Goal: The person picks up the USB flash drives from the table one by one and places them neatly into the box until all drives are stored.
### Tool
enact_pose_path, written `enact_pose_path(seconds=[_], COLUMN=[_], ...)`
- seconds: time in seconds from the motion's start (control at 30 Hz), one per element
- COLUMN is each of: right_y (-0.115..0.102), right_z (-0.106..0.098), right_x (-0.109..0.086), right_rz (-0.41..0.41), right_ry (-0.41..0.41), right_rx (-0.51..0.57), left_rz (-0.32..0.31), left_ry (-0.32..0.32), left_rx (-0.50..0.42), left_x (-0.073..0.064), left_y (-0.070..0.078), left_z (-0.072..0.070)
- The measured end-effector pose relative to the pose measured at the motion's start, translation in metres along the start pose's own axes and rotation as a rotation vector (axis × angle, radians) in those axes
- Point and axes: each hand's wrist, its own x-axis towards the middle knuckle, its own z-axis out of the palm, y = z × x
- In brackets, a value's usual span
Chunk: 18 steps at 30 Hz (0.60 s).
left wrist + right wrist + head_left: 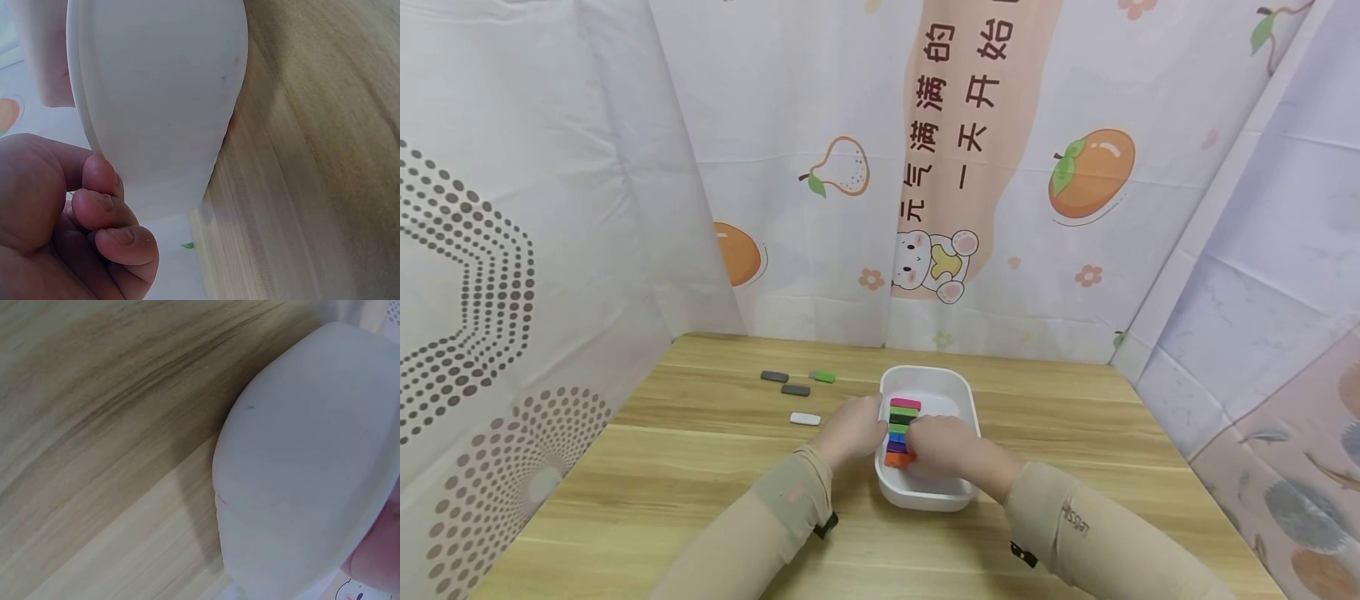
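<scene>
A white rectangular plastic tub (928, 500) with rounded corners stands on the wooden table. Along its left inner side lies a row of small coloured bars (904, 414), among them pink, green, black, blue, purple and orange. My left hand (852, 431) grips the tub's left rim; in the left wrist view its curled fingers (125, 244) sit at the rim's edge. My right hand (943, 446) reaches inside the tub, fingers bent down against the right ends of the bars, near the orange bar (898, 459). Its fingertips are mostly hidden, so whether it pinches a bar is unclear.
Left of the tub lie a white bar (805, 418), two dark grey bars, one nearer (795, 390) and one farther (774, 377), and a green bar (823, 377) with a greyish end. A printed curtain (820, 275) hangs behind the wooden table (700, 467).
</scene>
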Motion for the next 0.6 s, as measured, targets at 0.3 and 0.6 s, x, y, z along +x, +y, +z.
enact_pose_path(seconds=[0.3, 0.6], right_y=[-0.0006, 0.0001], right_z=[0.0005, 0.0008], right_x=[0.0015, 0.0018], right_rz=[0.019, 0.016], right_ry=[-0.009, 0.001], right_rx=[-0.03, -0.076], left_rz=[-0.016, -0.012], left_ry=[-0.007, -0.009], left_rx=[-0.013, -0.013], left_x=[-0.0012, -0.0021], left_y=[0.0014, 0.0024], left_z=[-0.0009, -0.0021])
